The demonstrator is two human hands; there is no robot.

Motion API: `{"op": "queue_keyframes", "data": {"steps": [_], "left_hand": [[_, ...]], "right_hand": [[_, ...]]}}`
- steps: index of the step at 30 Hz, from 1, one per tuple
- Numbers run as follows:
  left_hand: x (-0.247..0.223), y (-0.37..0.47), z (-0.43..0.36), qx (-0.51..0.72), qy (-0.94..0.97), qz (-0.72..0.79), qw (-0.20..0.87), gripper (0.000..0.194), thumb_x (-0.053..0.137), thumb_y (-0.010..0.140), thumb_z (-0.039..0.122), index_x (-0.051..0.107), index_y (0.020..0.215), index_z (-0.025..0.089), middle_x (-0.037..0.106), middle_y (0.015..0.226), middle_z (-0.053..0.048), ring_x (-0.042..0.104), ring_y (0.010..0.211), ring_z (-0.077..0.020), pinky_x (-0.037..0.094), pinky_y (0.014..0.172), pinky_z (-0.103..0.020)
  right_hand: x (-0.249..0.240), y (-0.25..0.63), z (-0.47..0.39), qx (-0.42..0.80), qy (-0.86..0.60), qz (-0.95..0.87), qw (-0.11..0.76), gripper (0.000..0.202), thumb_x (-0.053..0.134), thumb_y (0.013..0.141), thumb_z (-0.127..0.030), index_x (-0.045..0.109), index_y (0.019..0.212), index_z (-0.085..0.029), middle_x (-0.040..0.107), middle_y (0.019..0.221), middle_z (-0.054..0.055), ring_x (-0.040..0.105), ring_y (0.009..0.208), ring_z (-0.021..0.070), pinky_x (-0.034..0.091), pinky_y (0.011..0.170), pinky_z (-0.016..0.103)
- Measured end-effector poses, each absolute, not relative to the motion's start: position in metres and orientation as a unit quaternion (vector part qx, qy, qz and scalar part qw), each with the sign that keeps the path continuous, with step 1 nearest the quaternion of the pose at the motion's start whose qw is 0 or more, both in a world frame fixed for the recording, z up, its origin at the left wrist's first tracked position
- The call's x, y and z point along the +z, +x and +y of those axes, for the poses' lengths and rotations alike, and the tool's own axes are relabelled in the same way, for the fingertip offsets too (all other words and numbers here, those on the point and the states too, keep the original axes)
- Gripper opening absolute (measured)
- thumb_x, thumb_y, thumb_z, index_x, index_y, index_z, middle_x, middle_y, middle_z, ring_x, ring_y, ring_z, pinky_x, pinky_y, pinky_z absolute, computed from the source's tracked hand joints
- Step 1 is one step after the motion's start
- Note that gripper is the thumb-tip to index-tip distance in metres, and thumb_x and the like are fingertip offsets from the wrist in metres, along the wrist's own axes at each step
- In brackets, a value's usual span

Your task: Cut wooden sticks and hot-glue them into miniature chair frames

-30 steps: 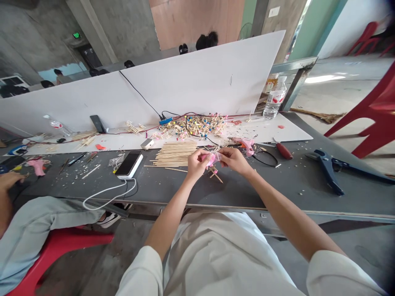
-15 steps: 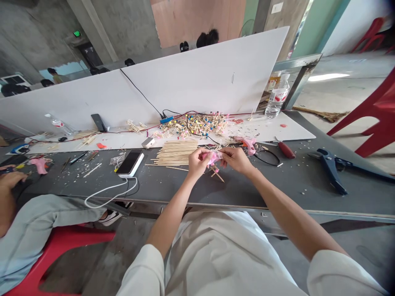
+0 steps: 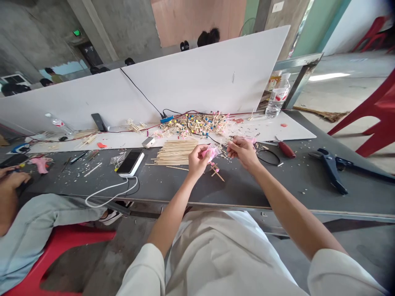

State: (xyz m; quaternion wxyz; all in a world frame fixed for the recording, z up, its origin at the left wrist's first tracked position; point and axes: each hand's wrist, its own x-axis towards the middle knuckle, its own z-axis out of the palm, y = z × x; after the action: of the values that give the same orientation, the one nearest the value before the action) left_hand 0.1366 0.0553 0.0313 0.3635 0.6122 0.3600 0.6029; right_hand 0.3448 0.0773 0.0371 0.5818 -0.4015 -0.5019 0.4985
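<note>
My left hand (image 3: 197, 159) is closed on a small clear plastic bag (image 3: 212, 153) with something pink in it. To its right, my right hand (image 3: 242, 151) is closed, its fingers pinched together; what they hold, if anything, is too small to make out. On the table just below the bag lies a small structure of wooden sticks with pink joints (image 3: 217, 172). Left of my left hand is a row of thin wooden sticks (image 3: 174, 153). A pink glue gun (image 3: 254, 140) is partly hidden behind my right hand.
A heap of stick pieces with coloured balls (image 3: 200, 124) lies at the back by a white board (image 3: 200, 82). To the right are a red-handled tool (image 3: 286, 150), blue cutters (image 3: 330, 168) and a water bottle (image 3: 277, 98). A phone (image 3: 130, 162) lies left; a co-worker's hand (image 3: 15, 179) is far left.
My right hand has moved right and slightly up, away from the bag. My left hand keeps hold of the bag. The stick structure below now shows more fully.
</note>
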Motion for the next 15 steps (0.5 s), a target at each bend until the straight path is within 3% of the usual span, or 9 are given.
{"op": "queue_keyframes", "data": {"steps": [4,8,11,15], "left_hand": [[0.0316,0.1366,0.0555,0.608,0.626,0.353,0.338,0.041,0.075,0.085,0.054,0.068,0.101,0.017,0.074,0.095,-0.008,0.07,0.083,-0.0163,0.056,0.069,-0.023],[0.0305,0.1361,0.0563,0.605,0.634,0.355,0.326,0.041,0.074,0.086,0.054,0.069,0.101,0.017,0.075,0.096,-0.009,0.071,0.083,-0.0167,0.056,0.069,-0.023],[0.0291,0.1354,0.057,0.604,0.64,0.357,0.314,0.04,0.074,0.087,0.054,0.069,0.102,0.017,0.075,0.096,-0.009,0.072,0.084,-0.0173,0.056,0.072,-0.024],[0.028,0.1349,0.0572,0.594,0.654,0.368,0.29,0.039,0.073,0.088,0.053,0.07,0.103,0.017,0.076,0.097,-0.009,0.073,0.086,-0.0184,0.057,0.073,-0.026]], "right_hand": [[0.0425,0.3372,0.0704,0.56,-0.349,-0.491,0.568,0.058,0.089,0.065,-0.063,0.071,0.093,-0.015,0.07,0.074,0.003,0.062,0.053,0.0107,0.045,0.044,0.021],[0.041,0.338,0.0714,0.551,-0.366,-0.49,0.568,0.058,0.083,0.069,-0.07,0.066,0.079,-0.016,0.066,0.064,0.003,0.058,0.047,0.0103,0.04,0.04,0.021],[0.0413,0.3397,0.0713,0.549,-0.365,-0.502,0.56,0.053,0.087,0.068,-0.063,0.063,0.075,-0.016,0.068,0.066,0.004,0.06,0.048,0.0115,0.042,0.041,0.022],[0.0427,0.3395,0.069,0.534,-0.326,-0.553,0.55,0.047,0.088,0.071,-0.053,0.072,0.096,-0.017,0.072,0.079,0.004,0.064,0.054,0.0139,0.047,0.045,0.025]]}}
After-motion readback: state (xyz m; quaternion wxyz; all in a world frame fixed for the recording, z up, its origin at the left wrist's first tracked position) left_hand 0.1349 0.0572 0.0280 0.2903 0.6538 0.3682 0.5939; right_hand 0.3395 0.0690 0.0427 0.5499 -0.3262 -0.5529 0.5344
